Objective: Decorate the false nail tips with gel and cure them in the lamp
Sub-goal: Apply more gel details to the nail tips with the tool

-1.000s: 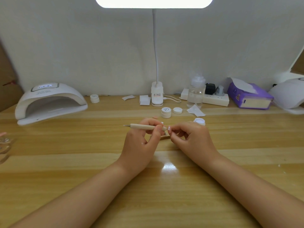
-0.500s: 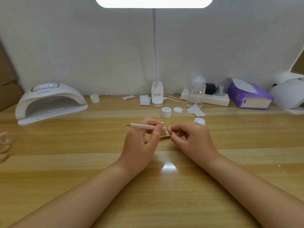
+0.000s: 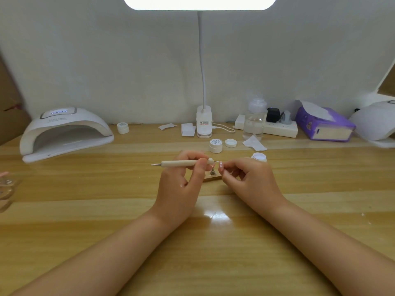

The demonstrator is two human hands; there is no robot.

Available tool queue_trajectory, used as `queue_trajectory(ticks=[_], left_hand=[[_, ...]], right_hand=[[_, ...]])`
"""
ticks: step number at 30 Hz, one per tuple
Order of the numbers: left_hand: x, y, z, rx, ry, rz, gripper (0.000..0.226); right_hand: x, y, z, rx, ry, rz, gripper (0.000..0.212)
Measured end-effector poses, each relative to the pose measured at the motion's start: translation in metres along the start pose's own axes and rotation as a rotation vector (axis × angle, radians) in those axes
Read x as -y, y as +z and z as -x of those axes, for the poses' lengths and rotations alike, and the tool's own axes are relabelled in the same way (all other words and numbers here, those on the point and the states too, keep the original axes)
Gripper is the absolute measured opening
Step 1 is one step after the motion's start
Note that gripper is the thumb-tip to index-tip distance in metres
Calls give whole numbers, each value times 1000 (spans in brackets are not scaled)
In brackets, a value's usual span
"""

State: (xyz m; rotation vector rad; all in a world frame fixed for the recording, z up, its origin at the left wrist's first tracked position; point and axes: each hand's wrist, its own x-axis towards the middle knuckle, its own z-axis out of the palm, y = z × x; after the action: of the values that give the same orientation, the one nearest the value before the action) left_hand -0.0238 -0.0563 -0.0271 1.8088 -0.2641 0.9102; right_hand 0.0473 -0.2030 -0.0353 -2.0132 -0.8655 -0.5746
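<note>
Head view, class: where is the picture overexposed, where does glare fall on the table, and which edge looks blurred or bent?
Head view: the desk lamp panel at the top is blown out to plain white; its glare sits on the table between the forearms; the clear items at the left edge are smeared; wide-angle bending curves the table edge and nail lamp.

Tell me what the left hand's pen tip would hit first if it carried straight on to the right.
The false nail tip pinched by the right hand: the pen in the left hand points right at it, though any gap between them is unclear.
</note>
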Motion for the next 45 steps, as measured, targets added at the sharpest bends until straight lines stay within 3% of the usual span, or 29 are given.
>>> queue_trajectory(ticks=[13,45], left_hand=[[3,1,1,74,-8,-57,8],[2,2,1,71,-25,-92,10]], right_hand=[[1,-1,0,3,10,-6,8],[0,-1,0,2,1,-17,10]])
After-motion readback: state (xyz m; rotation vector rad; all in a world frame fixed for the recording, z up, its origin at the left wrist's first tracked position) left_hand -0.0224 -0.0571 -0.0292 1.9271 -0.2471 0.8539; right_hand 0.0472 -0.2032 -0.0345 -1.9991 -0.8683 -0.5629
